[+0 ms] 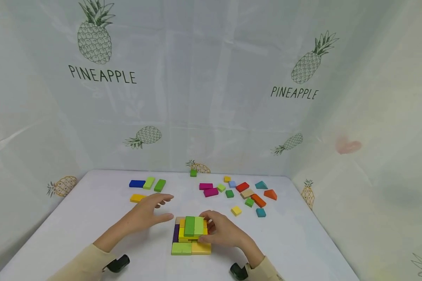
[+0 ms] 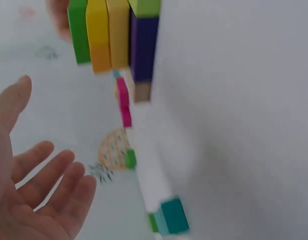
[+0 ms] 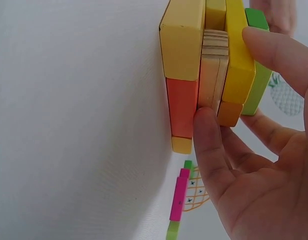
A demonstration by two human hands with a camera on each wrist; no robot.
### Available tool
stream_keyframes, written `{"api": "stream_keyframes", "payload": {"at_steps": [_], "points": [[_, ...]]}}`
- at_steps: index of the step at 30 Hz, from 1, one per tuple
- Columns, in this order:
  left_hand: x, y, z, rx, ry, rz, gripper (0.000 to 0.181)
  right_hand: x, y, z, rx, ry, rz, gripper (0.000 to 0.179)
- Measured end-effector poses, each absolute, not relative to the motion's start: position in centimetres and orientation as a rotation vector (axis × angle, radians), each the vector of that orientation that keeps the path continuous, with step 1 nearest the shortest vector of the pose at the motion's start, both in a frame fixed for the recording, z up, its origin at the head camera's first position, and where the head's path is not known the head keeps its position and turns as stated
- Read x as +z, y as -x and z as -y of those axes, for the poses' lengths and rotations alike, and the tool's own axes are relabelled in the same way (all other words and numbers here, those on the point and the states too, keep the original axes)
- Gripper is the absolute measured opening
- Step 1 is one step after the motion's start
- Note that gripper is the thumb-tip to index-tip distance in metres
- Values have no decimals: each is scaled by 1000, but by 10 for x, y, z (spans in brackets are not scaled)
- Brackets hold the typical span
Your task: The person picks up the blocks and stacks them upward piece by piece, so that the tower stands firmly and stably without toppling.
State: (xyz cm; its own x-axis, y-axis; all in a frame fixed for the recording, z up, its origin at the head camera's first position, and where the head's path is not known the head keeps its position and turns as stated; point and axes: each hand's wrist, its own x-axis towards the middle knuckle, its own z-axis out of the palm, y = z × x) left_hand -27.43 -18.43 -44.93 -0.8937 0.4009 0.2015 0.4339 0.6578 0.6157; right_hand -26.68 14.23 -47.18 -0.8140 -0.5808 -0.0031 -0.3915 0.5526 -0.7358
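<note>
Gripping the block stack [image 1: 192, 233] at its right side, the right hand [image 1: 225, 232] has its thumb against a yellow block [image 3: 239, 75] and its fingers curled round toward the far end, spread about as wide as that bit of stack. From where I sit at the controls, the left hand [image 1: 149, 210] is hanging in the air just left of it, thumb and fingers well apart, holding nothing.

The stack sits on the near part of the white table [image 1: 288, 242], in front of the person, stepping in as it goes up. Overall it looks squarish to me, so I can't call one long axis for the lot, but the pieces are readable. On top, a darker green block [image 1: 189, 226] and a lighter green block [image 1: 199, 225] lie flat side by side, both pointing straight away from the person. The gripped yellow one runs the same way, with an orange block [image 3: 230, 114] behind it. Down at the base, a lime block [image 1: 181, 249] and a pale yellow block [image 1: 201, 249] make a left-to-right row along the near edge, while the purple block [image 1: 176, 233] on the left side runs front to back.

Farther out I've got a blue block [image 1: 137, 183] lying left to right past the left hand, and two magenta blocks [image 1: 211, 192] beyond the stack.
</note>
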Motion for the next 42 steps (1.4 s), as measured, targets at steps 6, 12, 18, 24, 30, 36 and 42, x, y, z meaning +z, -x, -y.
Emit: {"api": "stream_keyframes", "payload": {"at_steps": [6,12,18,24,30,36,42], "points": [[-464,289,219,-936,574,2791,65,-468,265,-141,-1091,786,-2557,54],[-482,301,236,-871,493,2821,63,-469,265,-140,-1106,790,-2546,54],[-488,308,242,-868,494,2867,59,-469,265,-140,-1104,793,-2548,54],[-487,310,242,-897,544,2877,53,-469,265,-141,-1107,801,-2547,54],[-482,311,237,-891,612,2888,51,-468,264,-141,-1106,811,-2551,54],[-483,312,232,-908,660,2879,39,-468,264,-141,-1109,813,-2548,55],[-485,311,228,-904,670,2877,33,-467,264,-141,-1119,833,-2542,57]]}}
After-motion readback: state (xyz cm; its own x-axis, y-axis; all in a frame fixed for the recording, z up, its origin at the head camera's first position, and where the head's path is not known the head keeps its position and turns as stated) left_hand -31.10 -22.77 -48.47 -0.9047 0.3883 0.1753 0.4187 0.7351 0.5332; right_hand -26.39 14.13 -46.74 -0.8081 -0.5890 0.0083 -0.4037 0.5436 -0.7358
